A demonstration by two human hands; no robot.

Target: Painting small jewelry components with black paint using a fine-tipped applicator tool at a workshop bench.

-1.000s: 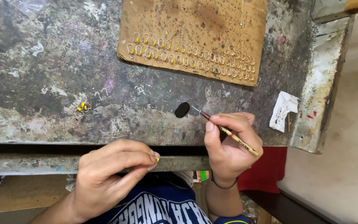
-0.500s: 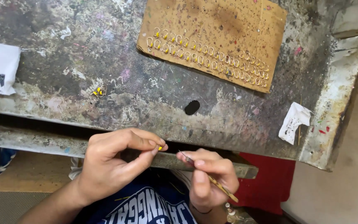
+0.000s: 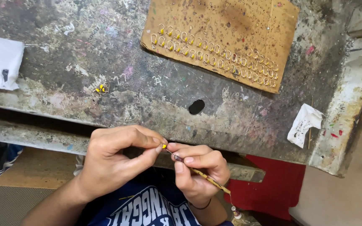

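I saw a rough, paint-flecked matt grey surface [image 3: 105, 50], a pitted brown cardboard sheet [image 3: 231, 25], and crumpled white paper [image 3: 303, 124].

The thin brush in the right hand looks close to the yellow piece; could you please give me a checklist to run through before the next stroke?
1. Left hand pinches the small yellow piece between thumb and forefinger: ok.
2. Right hand grips the thin brush like a pen: ok.
3. Brush tip meets the yellow piece: cannot tell, too small.
4. Black paint spot on the workbench is unobstructed: ok.
5. Cardboard sheet with rows of hooks has free space: ok.
6. Paint on the tip: cannot tell.
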